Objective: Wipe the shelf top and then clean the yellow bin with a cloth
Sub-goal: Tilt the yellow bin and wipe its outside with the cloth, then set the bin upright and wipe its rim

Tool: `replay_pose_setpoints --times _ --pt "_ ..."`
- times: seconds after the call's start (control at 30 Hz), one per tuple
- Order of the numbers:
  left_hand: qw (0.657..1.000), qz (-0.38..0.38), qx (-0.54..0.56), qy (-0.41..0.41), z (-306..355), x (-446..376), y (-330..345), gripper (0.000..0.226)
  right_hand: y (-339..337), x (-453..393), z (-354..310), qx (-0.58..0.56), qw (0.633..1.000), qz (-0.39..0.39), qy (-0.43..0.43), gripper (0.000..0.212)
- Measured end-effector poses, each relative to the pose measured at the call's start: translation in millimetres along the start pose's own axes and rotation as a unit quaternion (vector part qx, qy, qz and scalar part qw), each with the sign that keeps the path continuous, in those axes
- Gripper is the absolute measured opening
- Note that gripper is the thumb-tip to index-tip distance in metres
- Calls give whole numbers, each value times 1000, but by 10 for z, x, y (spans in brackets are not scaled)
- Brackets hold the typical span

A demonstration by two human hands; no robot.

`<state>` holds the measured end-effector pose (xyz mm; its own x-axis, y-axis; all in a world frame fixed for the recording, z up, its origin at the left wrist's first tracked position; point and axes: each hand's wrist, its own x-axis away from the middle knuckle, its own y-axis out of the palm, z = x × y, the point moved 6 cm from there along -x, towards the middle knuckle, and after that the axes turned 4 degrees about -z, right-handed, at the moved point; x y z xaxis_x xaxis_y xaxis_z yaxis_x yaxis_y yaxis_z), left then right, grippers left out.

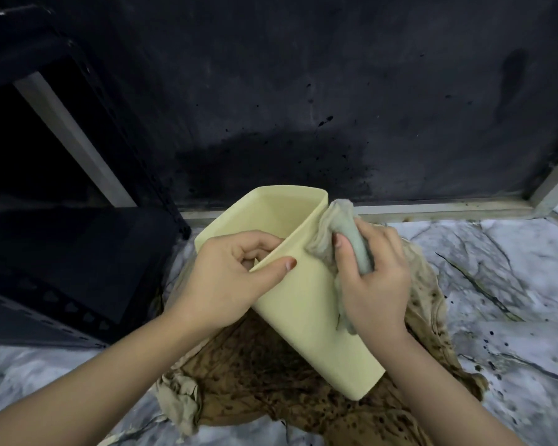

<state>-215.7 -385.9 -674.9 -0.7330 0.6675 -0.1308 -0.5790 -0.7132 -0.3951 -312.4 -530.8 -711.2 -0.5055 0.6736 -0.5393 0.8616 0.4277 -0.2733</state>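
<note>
The pale yellow bin [306, 317] is tilted, its open mouth facing up and away from me, its base toward me. My left hand [229, 281] grips the near rim, fingers inside and thumb on the outer wall. My right hand [372, 281] holds a bunched grey-beige cloth [335, 230] pressed against the bin's right outer wall near the rim. The black shelf [62, 252] stands at the left.
Under the bin lies a brown spotted fabric [271, 375] spread on the marbled white floor [512, 284]. A dark stained wall [303, 107] rises behind, with a pale skirting strip [432, 209] along its foot. The shelf's perforated metal post [161, 175] stands close to the bin's left.
</note>
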Motion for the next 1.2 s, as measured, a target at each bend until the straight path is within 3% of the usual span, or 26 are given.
replay_pose_setpoints --times 0.2,0.3,0.4,0.5,0.57,0.77,0.87,0.97,1.07,1.2 --pt "995 -94 -34 22 44 -65 130 6 -194 -201 -63 -17 999 -16 49 27" --pt "989 -130 -55 35 100 -112 158 16 -279 -331 -60 -14 988 -91 125 12" --pt "981 -166 -79 57 157 -173 171 14 -359 -472 -27 2 961 -181 211 19" --pt "972 -191 -112 80 185 -178 199 13 -416 -532 -36 39 940 -238 242 22" --pt "969 -163 -143 116 206 -162 172 19 -443 -505 -40 53 934 -242 257 25" --pt "969 35 -188 155 152 50 -97 35 -517 -290 -60 68 925 -226 299 22" --pt "974 66 -188 104 76 200 -183 49 -557 -183 -119 72 925 -219 302 17" --pt "986 80 -144 -37 -64 363 -217 67 -581 -55 -162 76 928 -213 298 17" --pt "985 60 -95 -130 -151 458 -174 67 -603 56 -209 77 930 -209 291 14" --pt "979 -15 -112 -171 -171 533 -104 49 -659 164 -233 66 931 -212 289 13"
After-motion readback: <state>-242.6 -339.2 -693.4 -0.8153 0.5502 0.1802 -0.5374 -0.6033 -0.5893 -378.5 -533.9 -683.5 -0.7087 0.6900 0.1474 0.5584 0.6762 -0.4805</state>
